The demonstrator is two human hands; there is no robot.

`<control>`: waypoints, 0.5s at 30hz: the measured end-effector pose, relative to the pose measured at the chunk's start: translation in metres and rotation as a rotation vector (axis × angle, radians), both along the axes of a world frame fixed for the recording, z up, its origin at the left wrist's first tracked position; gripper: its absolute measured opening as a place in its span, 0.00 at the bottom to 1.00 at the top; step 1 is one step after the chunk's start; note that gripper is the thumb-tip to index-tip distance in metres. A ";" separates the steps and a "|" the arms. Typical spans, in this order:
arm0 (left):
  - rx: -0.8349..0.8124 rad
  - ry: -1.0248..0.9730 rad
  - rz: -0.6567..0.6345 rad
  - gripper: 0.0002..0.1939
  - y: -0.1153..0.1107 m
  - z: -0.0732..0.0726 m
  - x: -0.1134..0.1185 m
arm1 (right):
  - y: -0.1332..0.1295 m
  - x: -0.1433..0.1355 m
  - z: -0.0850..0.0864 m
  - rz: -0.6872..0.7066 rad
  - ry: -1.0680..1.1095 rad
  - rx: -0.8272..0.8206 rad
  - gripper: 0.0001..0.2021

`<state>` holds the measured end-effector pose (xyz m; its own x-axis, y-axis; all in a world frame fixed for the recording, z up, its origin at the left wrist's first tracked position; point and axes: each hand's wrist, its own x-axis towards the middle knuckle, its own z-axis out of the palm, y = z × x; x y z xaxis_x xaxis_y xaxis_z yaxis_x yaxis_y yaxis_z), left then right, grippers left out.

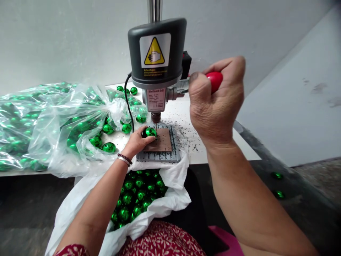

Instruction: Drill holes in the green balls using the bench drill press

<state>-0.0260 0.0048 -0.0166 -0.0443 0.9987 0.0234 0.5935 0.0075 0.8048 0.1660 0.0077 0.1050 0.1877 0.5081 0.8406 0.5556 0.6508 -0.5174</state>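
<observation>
My left hand [138, 141] grips a shiny green ball [151, 132] between thumb and fingers, over a brown board [165, 140] on the drill's slotted base [157, 156]. A thin drill bit [156, 127] points down right beside the ball; whether it touches the ball I cannot tell. Above stands a small bench drill [157, 76] with a yellow warning sign. Its red-knobbed feed lever [214, 81] is in the closed fist of my right hand [217, 103], raised to the right of the drill head.
A clear plastic bag [53, 121] full of green balls covers the table's left side, with loose balls [109, 147] near its mouth. A white sack [170, 202] of green balls sits at my lap. Dark shavings litter the white table [210, 142]. Two balls [279, 194] lie lower right.
</observation>
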 end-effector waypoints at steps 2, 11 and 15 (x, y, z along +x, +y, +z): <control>0.023 0.026 -0.019 0.27 0.003 -0.001 -0.001 | -0.001 0.000 0.001 0.003 -0.002 -0.013 0.10; 0.081 0.265 -0.156 0.34 0.008 0.004 0.004 | -0.003 -0.004 0.005 -0.014 0.063 0.000 0.08; 0.093 0.211 -0.189 0.34 0.005 0.000 0.003 | -0.002 -0.004 0.003 -0.006 0.085 0.044 0.08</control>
<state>-0.0229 0.0101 -0.0163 0.1576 0.9820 0.1043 0.7317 -0.1870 0.6555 0.1621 0.0060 0.1082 0.2621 0.4696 0.8431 0.5148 0.6710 -0.5337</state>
